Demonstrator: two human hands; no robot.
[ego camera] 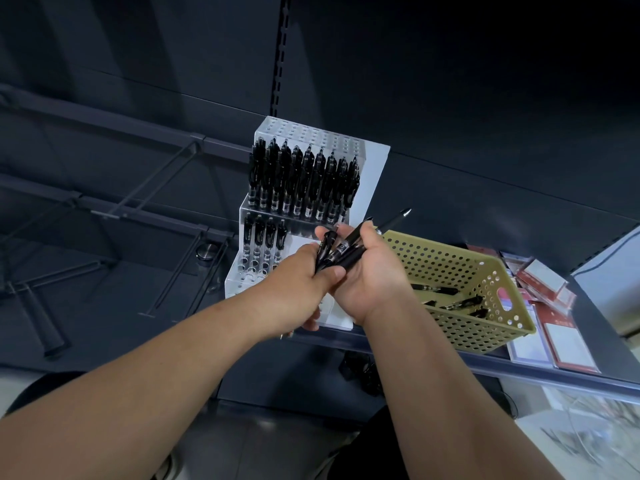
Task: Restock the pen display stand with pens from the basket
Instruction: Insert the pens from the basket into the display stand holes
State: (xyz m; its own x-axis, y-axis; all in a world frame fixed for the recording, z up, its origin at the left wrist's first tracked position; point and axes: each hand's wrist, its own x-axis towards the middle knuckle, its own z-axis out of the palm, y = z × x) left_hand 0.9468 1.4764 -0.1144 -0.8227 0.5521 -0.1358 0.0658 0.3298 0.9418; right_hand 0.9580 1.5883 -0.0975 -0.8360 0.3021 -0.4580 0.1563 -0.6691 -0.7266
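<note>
We face a dark, matt metal back panel (450, 81), split by a slotted upright (282, 46) that runs up out of view. Below it a dark shelf (485, 362) crosses from the middle to the right edge. To the left, thin metal peg arms (173, 168) jut from horizontal bars.

On the shelf stands an olive plastic basket (450, 265), rectangular, its walls pierced with round holes. Just to its left, and touching or nearly touching it, rises the pen display stand (370, 168), a stepped block of clear and frosted acrylic drilled with rows of holes. Right of the basket lie flat red-and-white packets (540, 282) in clear sleeves.

Both hands meet in front of the stand and hide part of its middle and lower steps. The left hand (298, 282) has its fingers and thumb curled round the lower ends of a bundle of black pens (343, 251); the right hand (370, 271) cups the same bundle from the other side, fingers wrapped over it. One pen of the bundle pokes out toward the upper right, above the basket's rim.

The upper pens (301, 181) fill the stand's top step in a dense upright row, black with clear barrels. Four middle-step pens (263, 240) stand at the left end of that step. A few loose pens (460, 301) lie flat on the basket floor.
</note>
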